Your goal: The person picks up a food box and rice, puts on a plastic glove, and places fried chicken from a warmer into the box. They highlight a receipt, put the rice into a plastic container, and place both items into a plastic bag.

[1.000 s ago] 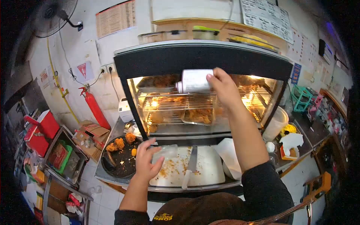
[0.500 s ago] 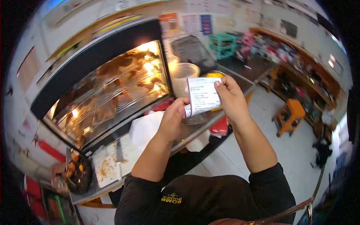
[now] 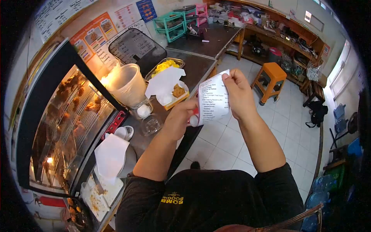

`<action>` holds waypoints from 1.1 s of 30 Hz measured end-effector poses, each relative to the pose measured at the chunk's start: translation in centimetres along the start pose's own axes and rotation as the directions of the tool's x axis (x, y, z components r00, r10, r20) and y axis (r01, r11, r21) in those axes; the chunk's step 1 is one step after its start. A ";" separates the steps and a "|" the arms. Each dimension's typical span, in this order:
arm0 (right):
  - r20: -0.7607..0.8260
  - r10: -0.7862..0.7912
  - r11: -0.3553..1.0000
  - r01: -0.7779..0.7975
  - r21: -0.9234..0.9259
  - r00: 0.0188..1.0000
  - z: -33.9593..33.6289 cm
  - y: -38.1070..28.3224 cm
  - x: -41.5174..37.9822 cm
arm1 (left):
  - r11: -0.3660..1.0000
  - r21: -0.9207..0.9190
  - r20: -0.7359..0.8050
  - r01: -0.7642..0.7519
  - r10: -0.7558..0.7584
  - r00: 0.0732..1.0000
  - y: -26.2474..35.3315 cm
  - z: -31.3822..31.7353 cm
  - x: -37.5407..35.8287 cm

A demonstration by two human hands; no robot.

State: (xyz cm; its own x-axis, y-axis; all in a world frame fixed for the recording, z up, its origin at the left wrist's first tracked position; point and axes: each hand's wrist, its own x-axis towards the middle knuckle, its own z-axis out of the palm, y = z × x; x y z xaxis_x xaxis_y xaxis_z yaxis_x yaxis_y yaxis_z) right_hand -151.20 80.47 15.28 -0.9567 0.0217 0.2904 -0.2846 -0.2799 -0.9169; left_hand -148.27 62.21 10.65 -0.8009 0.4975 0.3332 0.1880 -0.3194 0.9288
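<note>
A printed paper receipt (image 3: pixel 213 101) is held up in front of me, its lines of text facing me. My right hand (image 3: pixel 240 92) pinches its upper right edge, thumb on the front. At its lower left edge, the fingers of my left hand (image 3: pixel 181 120) are closed on the paper. Just beyond my left hand, an open paper box (image 3: pixel 167 84) on the counter holds a piece of fried chicken (image 3: pixel 178 91) and a white mound that looks like rice. A clear plastic cup (image 3: pixel 151 125) stands beside my left wrist.
A lit glass display warmer (image 3: pixel 69 131) with fried food stands at the left. The counter (image 3: pixel 189 71) also bears a translucent tub (image 3: pixel 129 83), a tray of yellow items (image 3: pixel 169 66) and a white cutting board (image 3: pixel 101 197) with a knife. An orange stool (image 3: pixel 269 80) stands on the tiled floor.
My view has turned right, so the warmer now sits further left and the open paper box shows. Both hands keep hold of the receipt, and more of its print is visible.
</note>
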 end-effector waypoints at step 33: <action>0.690 0.123 0.991 -0.123 -0.049 0.713 9.3 20.1 36.1 | 0.987 -0.033 -0.758 0.160 -0.129 0.639 -3.5 -22.5 19.4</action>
State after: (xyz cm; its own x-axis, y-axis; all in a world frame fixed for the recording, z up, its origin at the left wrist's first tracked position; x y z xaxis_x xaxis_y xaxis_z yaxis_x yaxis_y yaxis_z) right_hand -190.91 66.75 9.92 -0.6752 -0.6810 0.2833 -0.1671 -0.2329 -0.9580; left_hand -177.31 54.82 10.22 -0.9672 -0.2523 -0.0295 0.0390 -0.2619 0.9643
